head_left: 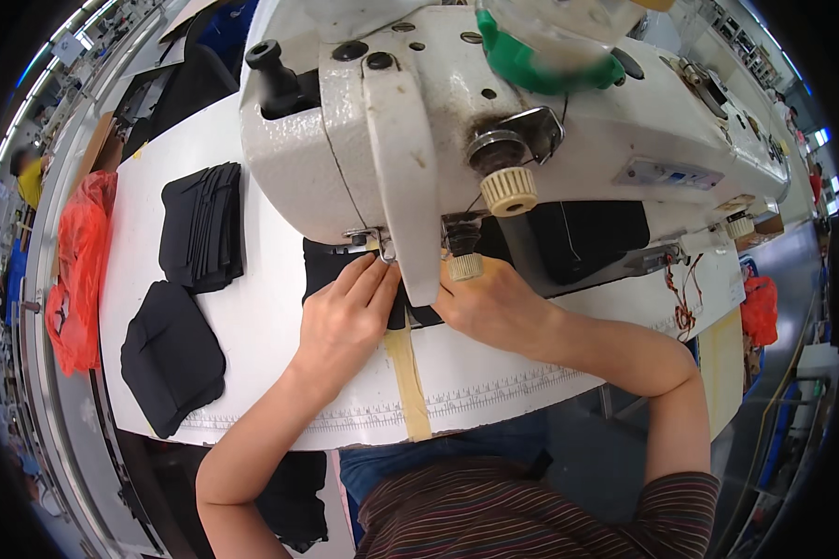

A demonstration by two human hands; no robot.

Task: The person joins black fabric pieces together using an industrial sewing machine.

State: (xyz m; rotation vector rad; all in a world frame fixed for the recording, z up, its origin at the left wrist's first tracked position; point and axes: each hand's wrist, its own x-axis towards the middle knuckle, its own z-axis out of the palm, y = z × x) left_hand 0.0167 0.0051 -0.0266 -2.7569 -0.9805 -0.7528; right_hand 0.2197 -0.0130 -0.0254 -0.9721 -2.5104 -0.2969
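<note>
A white sewing machine (298,168) stands over the work, and its head hides part of what lies below. Under the needle area is a piece of black fabric (323,267). My left hand (347,312) presses on this fabric, its fingers stretched forward and lying flat side by side. My right hand (494,307) rests at the fabric's right, close to the machine's tension knob (466,267); its fingertips are mostly hidden behind the machine's white lever-like arm (405,158), so their grip does not show.
On the white table (270,373), a stack of black pieces (200,228) and a black pile (170,359) lie left. Yellow tape (407,391) crosses a printed ruler strip. More black fabric (592,238) sits under the machine arm. A red bag (84,261) hangs at the left edge.
</note>
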